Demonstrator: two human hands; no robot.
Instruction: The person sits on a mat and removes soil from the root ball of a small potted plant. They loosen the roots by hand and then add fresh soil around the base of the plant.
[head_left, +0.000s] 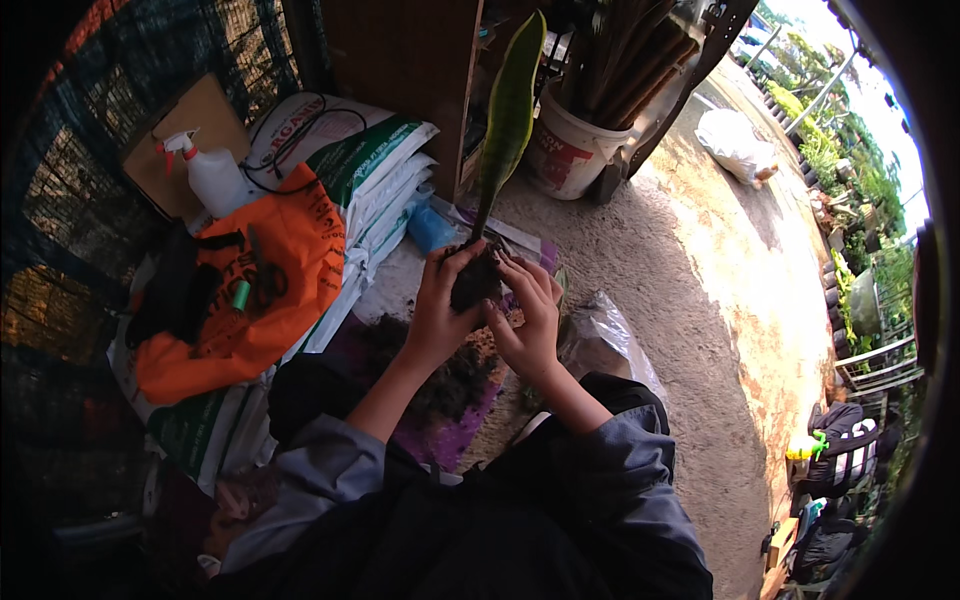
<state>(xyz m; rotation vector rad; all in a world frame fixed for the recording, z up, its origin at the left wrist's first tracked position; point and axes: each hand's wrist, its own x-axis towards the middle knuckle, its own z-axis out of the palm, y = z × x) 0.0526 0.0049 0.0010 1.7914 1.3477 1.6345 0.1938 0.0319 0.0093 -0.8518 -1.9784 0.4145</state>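
Observation:
A snake plant leaf (511, 105) with yellow edges stands upright from a dark root ball of soil (474, 283). My left hand (444, 304) is wrapped around the left side of the root ball, its fingers near the leaf's base. On the right side, my right hand (527, 315) rests against the ball with curled fingers, soil on the fingertips. Below both hands, loose dark soil (450, 382) lies spread over a purple sheet (427, 439) on the ground. The palm sides and the underside of the root ball are partly hidden.
Stacked fertilizer sacks (390, 161) at left carry a spray bottle (215, 176), a black cable and an orange bag (247, 330) with scissors on it. A white bucket (574, 146) of long stalks stands beyond the hands. Clear plastic (615, 337) lies to the right, by rough concrete.

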